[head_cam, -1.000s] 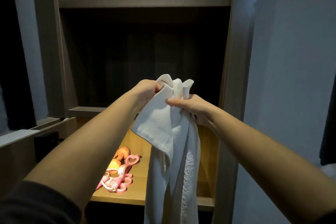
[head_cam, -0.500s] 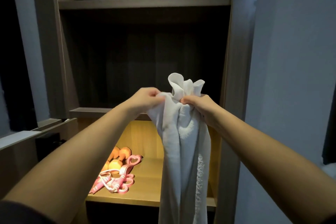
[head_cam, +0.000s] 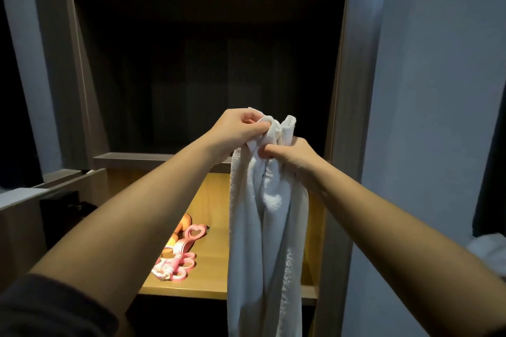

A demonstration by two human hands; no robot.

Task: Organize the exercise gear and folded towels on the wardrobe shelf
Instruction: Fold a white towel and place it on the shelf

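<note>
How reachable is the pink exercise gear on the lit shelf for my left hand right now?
Probably not right away: the left hand grips the top of the white towel. The path looks free, since the towel hangs right of the pink exercise gear.

Just one camera here, worn on the head, wide-angle, pointing forward and tipped down a bit. It looks along both forearms, which come in from the bottom corners. That puts the left hand [head_cam: 235, 131] and right hand [head_cam: 295, 157] pretty close to the lens, near mid-frame, both gripping the towel [head_cam: 271, 227], which runs off the bottom edge. Past the hands it faces into the wardrobe [head_cam: 339, 90]: dark bay behind and above them, lit shelf [head_cam: 213, 268] below the left hand. Wall [head_cam: 424, 90] fills the side right of the right hand.
</note>
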